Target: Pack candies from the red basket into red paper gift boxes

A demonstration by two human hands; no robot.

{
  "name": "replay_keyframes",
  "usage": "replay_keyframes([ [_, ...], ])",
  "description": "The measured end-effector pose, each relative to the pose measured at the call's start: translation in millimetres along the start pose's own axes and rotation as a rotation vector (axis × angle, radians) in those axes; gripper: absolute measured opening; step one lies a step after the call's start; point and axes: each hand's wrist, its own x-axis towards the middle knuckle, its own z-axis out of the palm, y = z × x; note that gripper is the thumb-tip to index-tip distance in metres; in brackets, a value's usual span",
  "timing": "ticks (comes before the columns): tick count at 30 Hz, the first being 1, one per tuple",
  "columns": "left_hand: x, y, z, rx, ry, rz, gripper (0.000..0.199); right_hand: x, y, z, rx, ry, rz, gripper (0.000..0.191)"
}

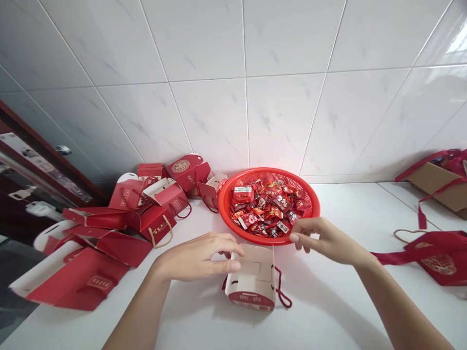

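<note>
A small red candy box (pixel 251 279) with a pale cardboard inside lies open in front of me, a dark red cord handle at its right side. My left hand (pixel 204 256) is at the box's left edge, thumb and fingers apart; its fingertips overlap the box, and whether they touch it I cannot tell. Beyond the box stands a round red plastic basket (pixel 314 206) heaped with wrapped candies (pixel 272 206). At the basket's front right rim is my right hand (pixel 321 238), fingers bent and thumb apart, with nothing visible in it.
Several red candy boxes (pixel 76 277), some open, are piled on the left of the white tabletop (pixel 204 316). On the right lie a closed red box (pixel 438 257) with ribbon and a brown carton (pixel 438 187). A tiled wall (pixel 280 121) rises behind.
</note>
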Motion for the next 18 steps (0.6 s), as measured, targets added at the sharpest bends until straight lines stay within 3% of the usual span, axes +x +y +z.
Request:
replay_keyframes([
  [3, -1, 1, -1.8, -0.008, -0.006, 0.015, 0.042, 19, 9, -22, -0.158, 0.26, -0.039, 0.036],
  [6, -4, 0, -1.9, -0.011, 0.02, -0.001, 0.046, 49, 21, -37, -0.319, 0.429, 0.084, 0.019],
  [8, -6, -2, -1.6, -0.005, 0.026, -0.04, 0.05, 69, 29, -41, -0.473, 0.397, 0.221, 0.028],
  [12, -8, -8, -2.3, -0.013, 0.004, -0.093, 0.052, 100, 40, -38, -0.554, 0.282, 0.276, 0.056],
  [18, -10, -9, -10.6, -0.111, 0.047, 0.01, 0.046, 111, 52, -35, -0.614, 0.183, 0.321, 0.065],
])
